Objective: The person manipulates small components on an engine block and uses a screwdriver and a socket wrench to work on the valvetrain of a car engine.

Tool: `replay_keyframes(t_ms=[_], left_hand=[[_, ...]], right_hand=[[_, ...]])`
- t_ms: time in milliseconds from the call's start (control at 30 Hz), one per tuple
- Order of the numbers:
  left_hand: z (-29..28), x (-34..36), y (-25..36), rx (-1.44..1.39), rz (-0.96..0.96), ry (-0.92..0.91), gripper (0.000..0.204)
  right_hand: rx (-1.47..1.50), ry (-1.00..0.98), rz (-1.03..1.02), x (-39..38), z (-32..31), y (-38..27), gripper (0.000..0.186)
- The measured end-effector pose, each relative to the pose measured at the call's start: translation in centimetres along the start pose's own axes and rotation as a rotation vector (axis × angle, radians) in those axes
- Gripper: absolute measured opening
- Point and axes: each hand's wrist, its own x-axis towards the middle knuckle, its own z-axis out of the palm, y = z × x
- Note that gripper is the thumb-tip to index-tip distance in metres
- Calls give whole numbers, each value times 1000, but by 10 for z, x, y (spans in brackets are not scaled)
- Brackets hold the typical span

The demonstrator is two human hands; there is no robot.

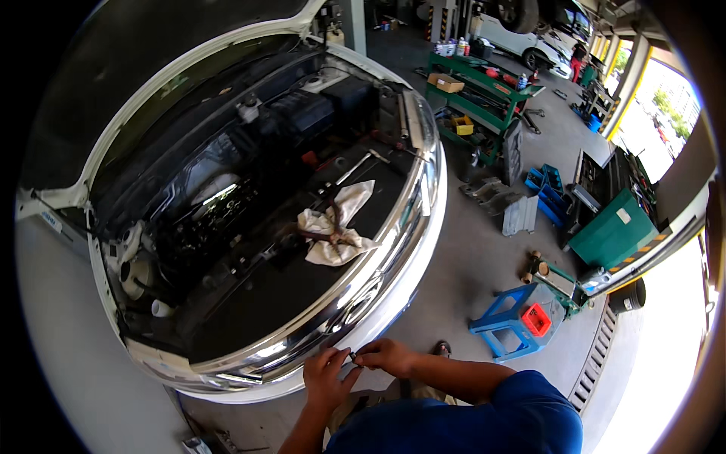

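Both my hands meet in front of the white car's bumper [412, 281]. Between their fingertips is a small dark metallic-looking part [353, 357], too small to name. My right hand [384, 356] pinches it from the right. My left hand [327, 376] closes on it from the left, with thumb and fingertips against it. Beyond them the bonnet is up over the engine bay. A crumpled whitish rag [352, 203] lies on the dark front panel [302, 303], with a brownish tool or part on it. A long-handled wrench [355, 168] rests just behind the rag.
On my right stands a blue stool [503, 321] carrying a red tray [536, 320]. A green floor jack [560, 281] is behind it. Farther off are a green tool cart [484, 76], blue bins [546, 189], grey metal pieces [520, 216] and a green cabinet [614, 231].
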Motion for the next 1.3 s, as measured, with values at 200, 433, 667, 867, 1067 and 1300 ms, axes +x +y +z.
replay_keyframes(t_ms=[200, 433, 667, 867, 1067, 1300], left_hand=[[-129, -50, -121, 18, 4, 113, 47], [-199, -76, -176, -98, -71, 178, 47], [-221, -76, -201, -174, -109, 170, 49], [-232, -52, -213, -203, -77, 186, 46], [-233, -22, -212, -52, -138, 246, 44], [-250, 16, -229, 152, -167, 296, 43]], right_hand=[[273, -127, -71, 83, 157, -45, 33], [314, -168, -18, 116, 241, -89, 34], [453, -239, 20, 132, 267, -110, 35], [510, -266, 16, 148, 264, -126, 32], [353, -275, -35, 160, 243, -147, 37], [200, -122, -101, 190, 244, -189, 38]])
